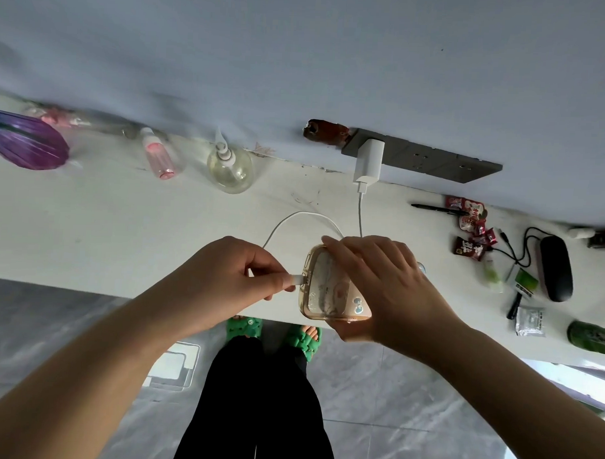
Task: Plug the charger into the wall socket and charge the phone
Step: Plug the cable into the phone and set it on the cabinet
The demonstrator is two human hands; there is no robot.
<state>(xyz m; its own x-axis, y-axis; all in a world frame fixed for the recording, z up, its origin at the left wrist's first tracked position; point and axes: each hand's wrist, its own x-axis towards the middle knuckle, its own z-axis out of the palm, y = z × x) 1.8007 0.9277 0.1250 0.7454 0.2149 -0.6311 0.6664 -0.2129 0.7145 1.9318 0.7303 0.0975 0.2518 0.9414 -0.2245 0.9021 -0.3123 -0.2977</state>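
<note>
A white charger [368, 161] sits plugged into the grey wall socket strip [430, 158]. Its white cable [294, 217] loops over the white table to my left hand [234, 275]. That hand pinches the cable's plug [297, 280] against the bottom edge of the phone [330, 288]. The phone lies back side up in a clear yellowish case, above the table's front edge. My right hand [385, 283] grips it from the right side. Whether the plug is fully in the port, I cannot tell.
On the white table [123, 223]: a purple vase [26, 140], a pink bottle [158, 155] and a clear pump bottle [229, 168] at left. Snack packets [471, 221], a pen [435, 209], a black case [555, 267] with a black cable and a green bottle [590, 337] at right.
</note>
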